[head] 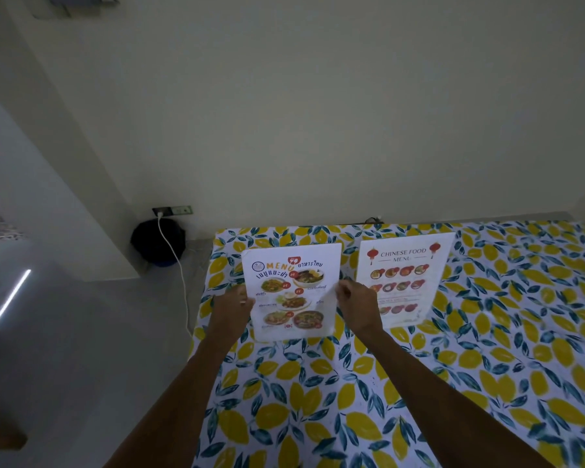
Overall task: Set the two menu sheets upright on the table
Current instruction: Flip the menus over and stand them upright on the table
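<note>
A person's two hands hold a Thai food menu (291, 292) upright on a counter (487, 383) covered with a lemon-print cloth. The left hand (232, 307) grips the sheet's left edge, its fingers (245, 300) clamped on the paper about halfway up; the right hand (357, 302) pinches the right edge at the same height, fingers (343, 287) closed on the sheet. The menu's bottom edge meets the cloth near the counter's left side, its printed face of dishes turned toward the camera. Just beside it to the right, the Chinese food menu (404, 278) stands upright on the counter with no hand on it, its lower left corner hidden behind the right wrist. The two sheets stand side by side, apart from each other, toward the far edge of the counter near a pale wall (318, 113). On the floor to the left, a dark round bin (149, 244) sits below a wall socket (172, 210), and a white cable (179, 275) runs from the socket down along the counter's left edge.
</note>
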